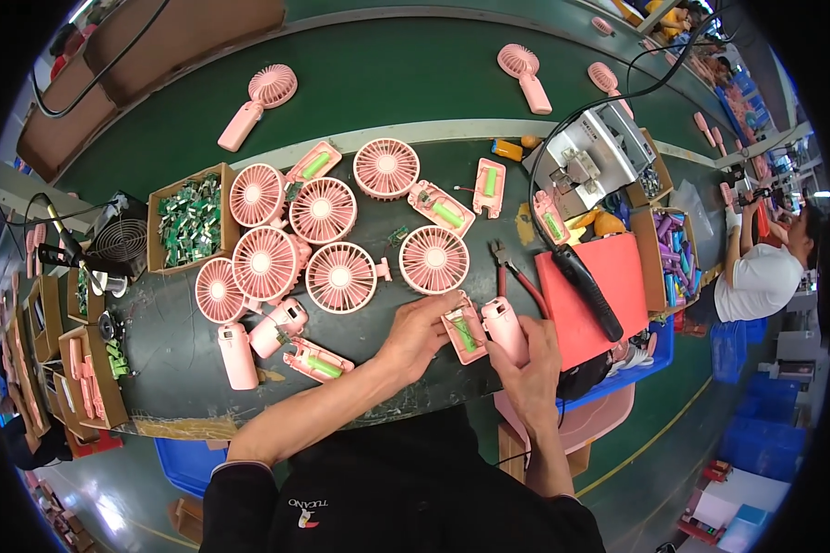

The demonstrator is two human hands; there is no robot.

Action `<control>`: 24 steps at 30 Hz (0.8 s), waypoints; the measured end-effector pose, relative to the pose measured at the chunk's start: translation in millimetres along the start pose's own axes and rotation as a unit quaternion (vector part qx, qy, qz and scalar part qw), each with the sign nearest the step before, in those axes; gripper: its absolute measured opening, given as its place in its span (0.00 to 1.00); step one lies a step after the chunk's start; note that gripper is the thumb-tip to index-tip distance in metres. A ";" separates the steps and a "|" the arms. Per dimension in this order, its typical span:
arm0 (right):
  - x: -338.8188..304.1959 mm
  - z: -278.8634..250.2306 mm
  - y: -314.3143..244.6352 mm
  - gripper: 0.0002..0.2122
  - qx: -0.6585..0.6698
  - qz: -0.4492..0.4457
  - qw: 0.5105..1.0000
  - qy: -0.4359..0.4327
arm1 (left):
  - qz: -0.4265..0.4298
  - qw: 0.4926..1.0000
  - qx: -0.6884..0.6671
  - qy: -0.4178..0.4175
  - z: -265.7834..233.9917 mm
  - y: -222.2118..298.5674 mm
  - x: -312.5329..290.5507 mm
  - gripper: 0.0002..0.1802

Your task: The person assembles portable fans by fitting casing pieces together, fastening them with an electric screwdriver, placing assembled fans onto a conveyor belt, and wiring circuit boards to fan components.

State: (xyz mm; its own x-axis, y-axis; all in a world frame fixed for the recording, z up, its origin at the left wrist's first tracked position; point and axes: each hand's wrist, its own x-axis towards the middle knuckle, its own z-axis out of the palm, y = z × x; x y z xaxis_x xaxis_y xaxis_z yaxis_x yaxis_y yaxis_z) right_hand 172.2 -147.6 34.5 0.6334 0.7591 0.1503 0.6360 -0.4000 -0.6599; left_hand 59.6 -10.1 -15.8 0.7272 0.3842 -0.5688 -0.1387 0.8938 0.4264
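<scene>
Left of the red sheet [572,343], the left hand's [415,343] fingers pinch an open pink shell [475,318] containing a green cell [466,337]; the right hand's [528,373] fingers grip a pink handle piece [504,330] just beside it. Step in hand, as judged: matching the two parts. The next move appears to require edge alignment. White lettering [307,504] and a small emblem [305,520] mark the black shirt [387,470], below and left of the red sheet.

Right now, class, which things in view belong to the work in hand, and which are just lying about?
In the work:
open pink casing, in the left hand
pink handle piece, in the right hand
probably the pink fan heads

Seemingly just lying about:
red-handled pliers
red sheet under a black tool
orange cylinder
</scene>
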 end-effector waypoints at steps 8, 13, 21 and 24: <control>10.9 17.1 -12.3 0.21 -0.068 -0.080 0.994 -0.013 | -0.029 0.999 -0.027 -0.026 0.0 0.5 2.6 0.25; 15.7 26.9 -16.2 0.19 -0.115 -0.124 0.985 0.011 | -0.030 0.999 -0.018 -0.015 0.6 -0.6 4.0 0.26; 18.4 24.4 -17.7 0.18 -0.156 -0.115 0.981 0.016 | -0.018 0.999 -0.019 -0.035 5.2 -3.4 9.6 0.25; 17.2 30.9 -11.1 0.13 -0.150 -0.137 0.979 0.008 | -0.013 0.999 -0.032 -0.039 -14.0 -10.9 19.2 0.19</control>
State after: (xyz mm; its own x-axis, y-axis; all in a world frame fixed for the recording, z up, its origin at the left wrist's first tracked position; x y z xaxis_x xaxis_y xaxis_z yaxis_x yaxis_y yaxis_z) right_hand 162.4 -114.2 21.7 0.4268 0.8517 0.3041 0.8822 -0.3181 -0.3472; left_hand 65.7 -9.2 -41.2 0.7808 0.3436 -0.5218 -0.1601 0.9173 0.3645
